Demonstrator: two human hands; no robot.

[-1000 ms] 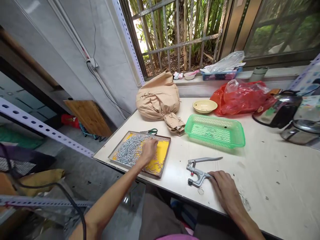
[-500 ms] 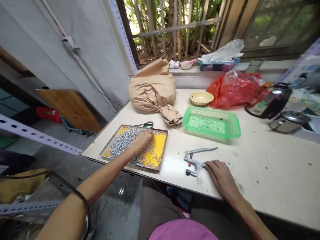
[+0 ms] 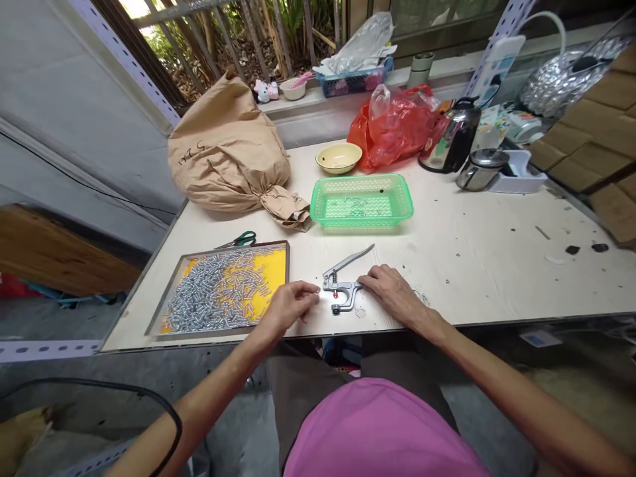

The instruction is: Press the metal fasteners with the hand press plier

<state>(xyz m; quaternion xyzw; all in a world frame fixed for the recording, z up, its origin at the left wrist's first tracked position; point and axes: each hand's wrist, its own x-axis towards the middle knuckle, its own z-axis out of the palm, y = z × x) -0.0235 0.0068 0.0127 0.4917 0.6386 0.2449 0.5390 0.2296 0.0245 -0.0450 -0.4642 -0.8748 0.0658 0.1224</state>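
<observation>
My right hand (image 3: 391,293) rests on the table, its fingers closed round the lower handle of a pair of metal snap pliers (image 3: 350,291). The jaws face left and the upper handle stands raised. Just left of the jaws is my left hand (image 3: 291,306), fingertips drawn together; anything between them is too small to make out. Beyond it lies a shallow tray (image 3: 287,265) with a yellow bottom. Heaped in the tray are many small silvery, spring-like metal pieces (image 3: 203,291). A small clear scrap (image 3: 360,313) lies below the pliers.
Green-handled scissors (image 3: 243,239) lie behind the tray. Further back are a green plastic basket (image 3: 362,217) with small bits inside, a tied brown paper sack (image 3: 228,152), a cream bowl (image 3: 338,159), a red plastic bag (image 3: 392,132) and a steel kettle (image 3: 454,136).
My left hand has left the metal pieces in the tray and moved right, beside the pliers' jaws. My right hand stays at the pliers' handle. The view has swung right.
</observation>
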